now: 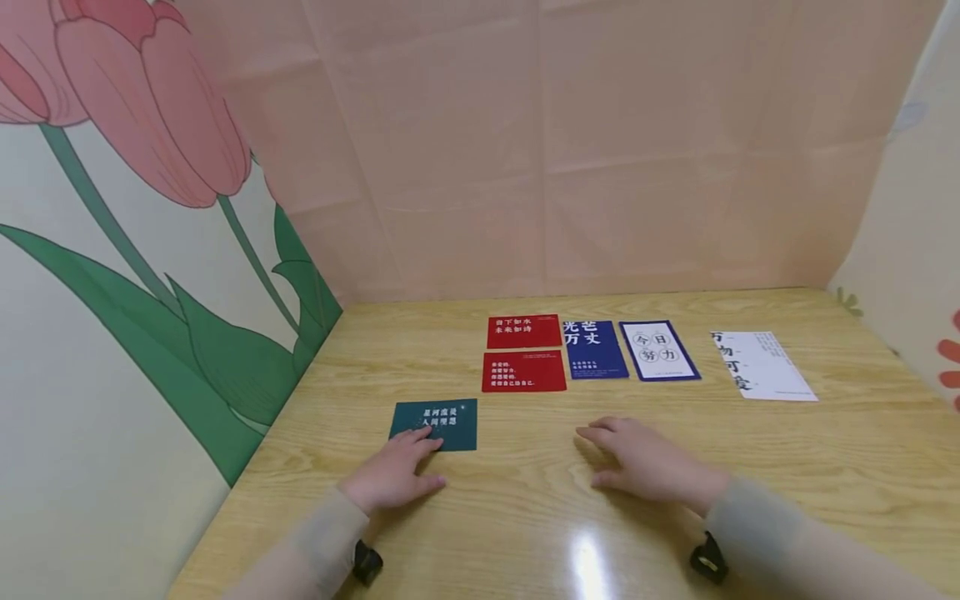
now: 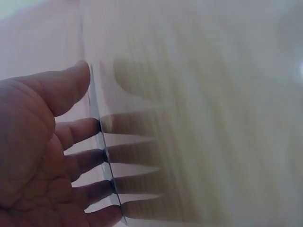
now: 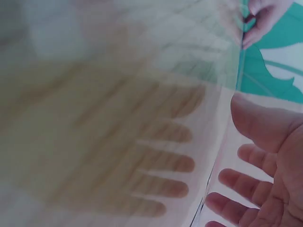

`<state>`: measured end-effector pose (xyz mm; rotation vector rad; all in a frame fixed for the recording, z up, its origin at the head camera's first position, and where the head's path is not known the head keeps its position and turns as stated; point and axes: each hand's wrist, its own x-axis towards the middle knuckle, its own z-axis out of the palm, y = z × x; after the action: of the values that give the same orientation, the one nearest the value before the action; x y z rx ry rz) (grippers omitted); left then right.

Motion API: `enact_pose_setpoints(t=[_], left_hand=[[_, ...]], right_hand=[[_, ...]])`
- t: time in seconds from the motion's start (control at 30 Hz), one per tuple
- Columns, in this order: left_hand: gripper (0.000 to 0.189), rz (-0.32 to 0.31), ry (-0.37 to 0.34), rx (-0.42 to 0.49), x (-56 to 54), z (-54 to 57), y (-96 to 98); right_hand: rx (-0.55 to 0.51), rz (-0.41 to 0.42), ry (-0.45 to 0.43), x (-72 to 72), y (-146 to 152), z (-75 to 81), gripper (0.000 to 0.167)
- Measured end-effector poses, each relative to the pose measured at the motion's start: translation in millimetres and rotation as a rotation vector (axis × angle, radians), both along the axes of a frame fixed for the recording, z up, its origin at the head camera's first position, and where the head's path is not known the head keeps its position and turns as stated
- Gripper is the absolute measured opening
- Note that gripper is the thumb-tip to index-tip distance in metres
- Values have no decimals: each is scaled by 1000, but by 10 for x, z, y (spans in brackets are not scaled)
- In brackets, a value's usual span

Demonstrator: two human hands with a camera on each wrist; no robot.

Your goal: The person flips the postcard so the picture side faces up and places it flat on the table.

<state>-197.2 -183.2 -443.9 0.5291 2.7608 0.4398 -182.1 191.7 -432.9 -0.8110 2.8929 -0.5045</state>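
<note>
A dark green card [image 1: 459,433] with white lettering lies flat on the wooden table [image 1: 525,517], left of the middle. My left hand [image 1: 393,473] rests its fingertips on the card's lower left part, fingers spread and thumb apart from it. In the left wrist view, the fingertips of that hand [image 2: 52,156] meet the card, seen nearly edge-on. My right hand [image 1: 652,462] is palm down low over the table to the right, holding nothing. Its fingers are extended and stand apart from their reflections in the right wrist view.
Two red cards [image 1: 525,372] lie one behind the other at the back middle. To their right are a blue card [image 1: 603,354], a blue-bordered white card [image 1: 662,367] and a white card [image 1: 783,367]. A pink cloth [image 1: 562,167] hangs behind the table; a tulip-patterned sheet [image 1: 112,333] stands left.
</note>
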Motion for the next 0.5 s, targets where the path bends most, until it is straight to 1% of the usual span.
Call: enact_pose_setpoints(t=[0.1, 0.23, 0.33, 0.43, 0.5], left_hand=[[62, 38, 24, 16, -131, -23, -146], [61, 79, 28, 8, -363, -52, -304], [62, 109, 6, 5, -556, -69, -394], [63, 131, -18, -1, -735, -70, -452], [63, 133, -24, -4, -837, -65, -477]], right_hand=[[36, 46, 23, -19, -95, -4, 72], [78, 93, 18, -122, -270, -1, 73], [102, 115, 3, -245, -414, 1, 75], [133, 102, 1, -392, -532, -9, 75], [155, 89, 0, -489, -588, -12, 75]])
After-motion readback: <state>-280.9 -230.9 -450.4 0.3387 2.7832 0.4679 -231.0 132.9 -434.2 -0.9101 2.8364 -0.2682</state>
